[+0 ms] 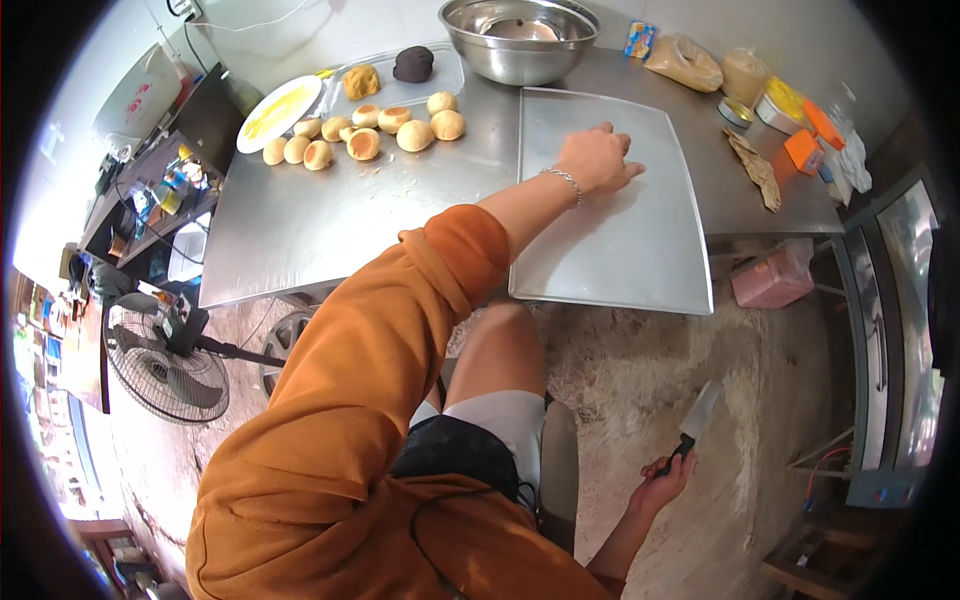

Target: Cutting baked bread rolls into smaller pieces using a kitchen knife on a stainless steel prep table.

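My left hand (pixel 600 159), with a chain bracelet at the wrist, is over the upper part of a pale rectangular board (pixel 607 247), fingers spread and holding nothing. Whether it touches the board cannot be told. The board's near edge juts past the steel table (pixel 360 217). Low at the right, away from the table, my right hand (pixel 664 480) grips the black handle of a wide-bladed knife (pixel 701 409), blade pointing up and away. Left of the board lie several round browned buns (pixel 414 136). Behind them a clear tray (pixel 450 75) holds a yellow dough lump (pixel 361 81) and a dark one (pixel 413 64).
A large steel bowl (pixel 520 45) stands behind the board. An oval plate (pixel 280 114) with yellow strips is at the back left. Bags (pixel 684 63), an open tin (pixel 735 112) and an orange object (pixel 804 152) sit at the right. A fan (pixel 165 360) stands left, a glass-fronted cabinet (pixel 877 337) right.
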Tool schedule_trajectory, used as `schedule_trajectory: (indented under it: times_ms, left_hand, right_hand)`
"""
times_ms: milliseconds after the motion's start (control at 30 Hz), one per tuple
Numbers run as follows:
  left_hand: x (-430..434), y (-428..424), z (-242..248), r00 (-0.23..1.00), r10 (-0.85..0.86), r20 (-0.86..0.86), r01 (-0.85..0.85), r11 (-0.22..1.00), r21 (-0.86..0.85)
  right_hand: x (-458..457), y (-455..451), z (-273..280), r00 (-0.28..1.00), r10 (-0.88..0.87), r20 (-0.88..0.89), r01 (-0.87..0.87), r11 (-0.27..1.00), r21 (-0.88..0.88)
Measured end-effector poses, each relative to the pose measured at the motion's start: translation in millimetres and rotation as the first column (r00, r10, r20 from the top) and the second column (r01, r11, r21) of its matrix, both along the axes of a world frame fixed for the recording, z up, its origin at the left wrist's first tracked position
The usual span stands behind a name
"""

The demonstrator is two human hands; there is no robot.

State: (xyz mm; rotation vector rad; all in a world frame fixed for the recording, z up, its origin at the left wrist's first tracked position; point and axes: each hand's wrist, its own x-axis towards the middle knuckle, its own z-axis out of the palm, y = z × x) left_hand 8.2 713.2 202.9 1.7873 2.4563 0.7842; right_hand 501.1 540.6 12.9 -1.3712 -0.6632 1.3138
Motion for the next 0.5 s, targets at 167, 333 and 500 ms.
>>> schedule_trajectory:
  times_ms: [167,333,500]
  left_hand:
    - [-6,0,0,0.999,-0.016,-0.052,0.018,0.999,0.027]
    - [-50,-103,-7,0.973,0.092,-0.211,-0.043,0.973,0.226]
    - [-90,-274,-24,0.819,0.368,-0.441,-0.332,0.930,0.158]
  right_hand:
    - [0,2,-7,0.999,-0.010,0.037,0.011,1.000,-0.020]
    - [-4,1,-9,0.999,-0.023,0.032,0.025,0.999,-0.046]
    - [-17,2,-16,0.996,0.066,0.062,-0.066,0.998,0.009]
